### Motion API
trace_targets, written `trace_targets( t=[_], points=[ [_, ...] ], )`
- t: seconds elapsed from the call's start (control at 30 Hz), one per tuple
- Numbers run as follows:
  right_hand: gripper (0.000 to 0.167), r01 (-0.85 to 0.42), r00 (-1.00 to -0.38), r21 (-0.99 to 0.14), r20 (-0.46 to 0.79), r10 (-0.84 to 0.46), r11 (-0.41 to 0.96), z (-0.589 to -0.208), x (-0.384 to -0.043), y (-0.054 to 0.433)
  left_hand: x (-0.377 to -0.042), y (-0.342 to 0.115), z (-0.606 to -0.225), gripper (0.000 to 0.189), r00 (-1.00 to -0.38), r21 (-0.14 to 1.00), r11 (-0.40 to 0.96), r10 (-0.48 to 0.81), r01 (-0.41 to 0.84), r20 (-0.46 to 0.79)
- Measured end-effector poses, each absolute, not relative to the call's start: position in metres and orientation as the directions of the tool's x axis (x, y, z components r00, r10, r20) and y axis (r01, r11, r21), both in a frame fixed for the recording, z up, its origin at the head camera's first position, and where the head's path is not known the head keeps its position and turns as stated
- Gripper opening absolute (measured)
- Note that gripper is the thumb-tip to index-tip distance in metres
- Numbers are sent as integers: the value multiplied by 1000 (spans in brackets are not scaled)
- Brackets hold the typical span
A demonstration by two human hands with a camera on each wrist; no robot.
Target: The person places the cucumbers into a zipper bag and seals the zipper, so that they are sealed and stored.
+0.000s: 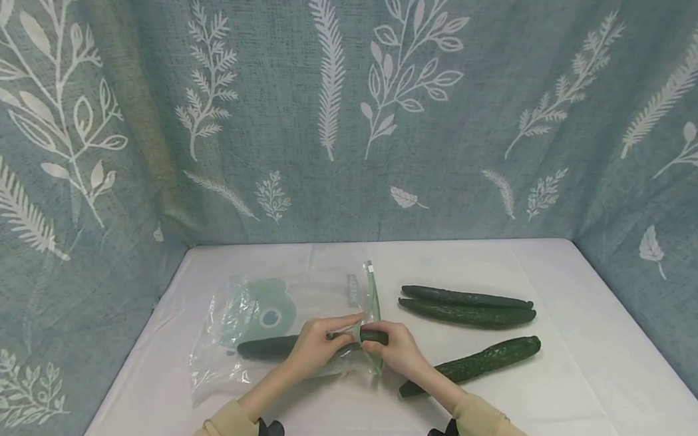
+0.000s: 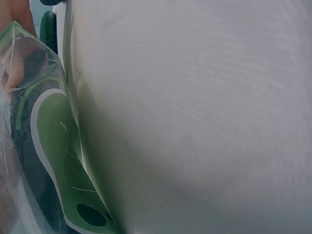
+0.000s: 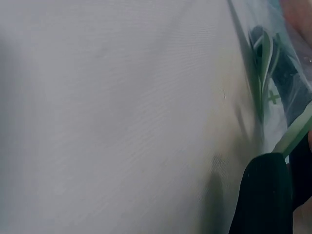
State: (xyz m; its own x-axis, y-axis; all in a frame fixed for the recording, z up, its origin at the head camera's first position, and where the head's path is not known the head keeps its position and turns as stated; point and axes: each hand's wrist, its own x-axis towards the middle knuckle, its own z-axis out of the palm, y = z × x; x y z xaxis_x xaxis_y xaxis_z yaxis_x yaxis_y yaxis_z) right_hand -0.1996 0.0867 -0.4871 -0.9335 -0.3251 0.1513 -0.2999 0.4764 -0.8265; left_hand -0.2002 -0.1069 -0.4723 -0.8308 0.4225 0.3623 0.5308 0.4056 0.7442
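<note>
A clear zip bag (image 1: 320, 289) with a green-edged mouth lies on the table, a cucumber (image 1: 266, 348) reaching along its inside and out through the mouth. My left hand (image 1: 314, 342) grips the bag near its mouth, fingers and thumb around the film and the cucumber beneath. At the mouth, my right hand (image 1: 400, 346) holds the cucumber's protruding end between thumb and fingers, close to the green zip strip (image 1: 372, 289). The left wrist view shows the bag's green printed panel (image 2: 58, 131) over the dark cucumber. Film glare partly hides the left fingertips.
Two cucumbers (image 1: 469, 313) lie side by side at the back right. A third loose cucumber (image 1: 490, 360) slants under the right forearm. White cloth covers the table (image 1: 591, 386); patterned blue curtains (image 1: 338, 191) stand behind and at both sides.
</note>
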Motion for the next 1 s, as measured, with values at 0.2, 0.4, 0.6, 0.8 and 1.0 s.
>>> trace_targets(
  t=[0.2,0.4,0.6,0.8,1.0],
  points=[
    [31,-293,-922,-847,128,-365,443,-486,-205,80,-201,-107,-473,40,-825,746,393,427,537,369],
    [28,-310,-910,-842,128,-395,441,-487,-208,72,-201,-106,-473,40,-831,766,378,431,519,350],
    [30,-276,-898,-870,83,-432,408,-488,-210,67,-201,-107,-469,39,-842,763,400,420,508,340],
    [30,-222,-892,-881,11,-452,418,-491,-209,66,-202,-109,-467,40,-858,768,423,408,481,313],
    [32,-240,-880,-858,-5,-475,454,-493,-208,66,-204,-110,-468,41,-853,758,429,416,491,316]
  ],
)
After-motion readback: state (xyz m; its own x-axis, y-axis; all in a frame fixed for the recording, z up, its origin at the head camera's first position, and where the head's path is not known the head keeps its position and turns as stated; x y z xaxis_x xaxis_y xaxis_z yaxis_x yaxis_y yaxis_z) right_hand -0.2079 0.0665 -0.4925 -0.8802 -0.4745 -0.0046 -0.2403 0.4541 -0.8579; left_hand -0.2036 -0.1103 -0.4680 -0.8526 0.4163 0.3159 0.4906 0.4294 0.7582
